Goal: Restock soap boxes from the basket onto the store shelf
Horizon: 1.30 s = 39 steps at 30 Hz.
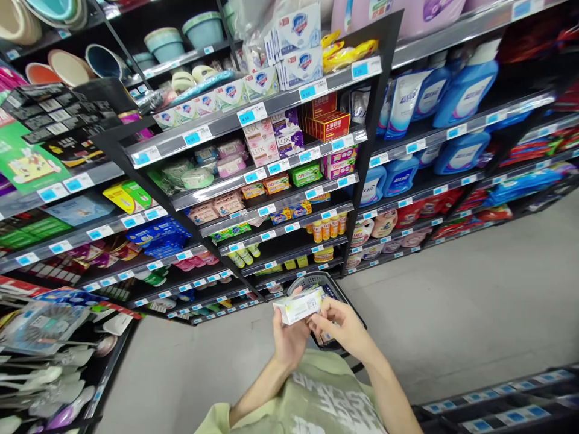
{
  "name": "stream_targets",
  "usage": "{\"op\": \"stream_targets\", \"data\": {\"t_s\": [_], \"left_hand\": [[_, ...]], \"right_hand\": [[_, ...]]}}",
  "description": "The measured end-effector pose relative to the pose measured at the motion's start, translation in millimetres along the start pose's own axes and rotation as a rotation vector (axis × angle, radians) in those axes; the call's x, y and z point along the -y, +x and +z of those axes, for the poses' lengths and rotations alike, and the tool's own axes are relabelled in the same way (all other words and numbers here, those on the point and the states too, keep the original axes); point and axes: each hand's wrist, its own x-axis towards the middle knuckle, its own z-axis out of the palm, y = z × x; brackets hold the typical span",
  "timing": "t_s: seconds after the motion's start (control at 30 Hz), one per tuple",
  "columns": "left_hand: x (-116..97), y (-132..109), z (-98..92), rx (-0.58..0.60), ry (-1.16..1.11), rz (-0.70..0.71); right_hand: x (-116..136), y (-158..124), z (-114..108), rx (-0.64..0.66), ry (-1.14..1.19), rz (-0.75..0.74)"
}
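A small white carton (298, 306) with pale yellow and green print lies across my left hand (289, 340). My left thumb presses its near left edge, and the fingers reach behind it. At the carton's right end, the bent fingers of my right hand (339, 325) pinch it, their tips partly hidden. Below both hands stands a dark shopping basket (312, 278) with packaged goods inside, mostly covered by the hands and carton.
Ahead is a shelf of soap boxes (298, 33), with LUX cartons (261, 141) lower down. Blue detergent bottles (468, 87) fill shelves at the right. Kitchen utensils (45, 374) hang at the lower left. Grey floor (452, 289) runs along the shelves; another shelf edge (497, 392) is at lower right.
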Motion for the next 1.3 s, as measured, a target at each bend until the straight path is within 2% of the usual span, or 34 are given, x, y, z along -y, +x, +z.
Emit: {"op": "stream_targets", "data": {"t_s": [0.2, 0.33, 0.5, 0.6, 0.83, 0.93, 1.0, 1.13, 1.3], "left_hand": [[4.5, 1.3, -13.2, 0.044, 0.233, 0.147], [4.8, 2.0, -16.9, 0.079, 0.451, 0.307], [7.1, 3.8, -15.7, 0.062, 0.644, 0.486], [9.5, 5.7, -15.7, 0.023, 0.714, 0.552], [12.3, 8.9, -21.7, -0.136, 0.872, 0.658], [11.3, 9.1, -20.7, -0.160, 0.870, 0.681], [10.1, 9.3, -17.7, -0.161, 0.849, 0.666], [7.0, 10.6, -8.8, -0.153, 0.805, 0.632], [2.1, 9.6, -0.5, -0.142, 0.866, 0.707]], "right_hand": [[-1.3, 2.6, -0.8, -0.036, 0.066, -0.019], [-3.0, 4.9, -2.5, -0.069, 0.105, -0.014], [-5.5, 6.2, -4.2, -0.183, 0.115, 0.010], [-7.3, 6.6, -6.3, -0.180, 0.062, -0.013], [-8.7, 7.2, -4.5, 0.004, 0.006, -0.009], [-9.2, 8.7, 0.6, 0.029, -0.043, -0.015], [-9.6, 9.5, 4.0, 0.012, -0.032, -0.035], [-7.5, 9.7, 9.3, -0.074, 0.135, -0.035], [-3.6, 9.7, 8.1, -0.202, 0.231, -0.059]]}}
